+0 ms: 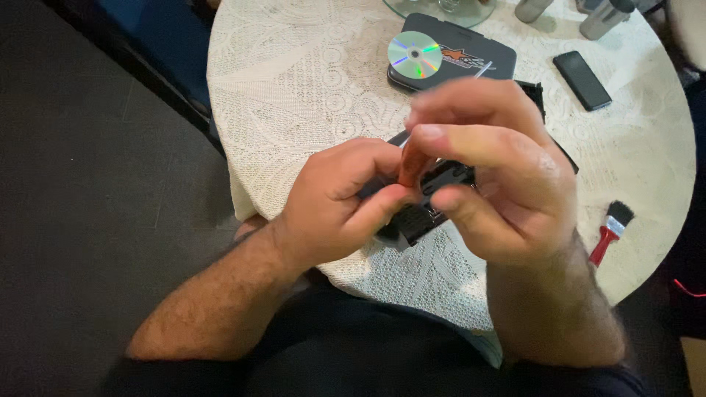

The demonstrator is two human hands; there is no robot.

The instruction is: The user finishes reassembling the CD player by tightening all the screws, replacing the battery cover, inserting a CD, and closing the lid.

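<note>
While near the table (294,73) edge, left hand (331,202) and right hand (493,184) clamped on black part (423,217), perhaps plastic.

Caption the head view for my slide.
Both hands grip a small black device above a lace-covered table.

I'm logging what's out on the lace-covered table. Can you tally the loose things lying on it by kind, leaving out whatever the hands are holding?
Disc: 1
Dark flat case under the disc: 1
Black phone: 1
Red-handled brush: 1
Grey cups at the far edge: 2
Glass dish, partly cut off: 1
Total: 7
</note>
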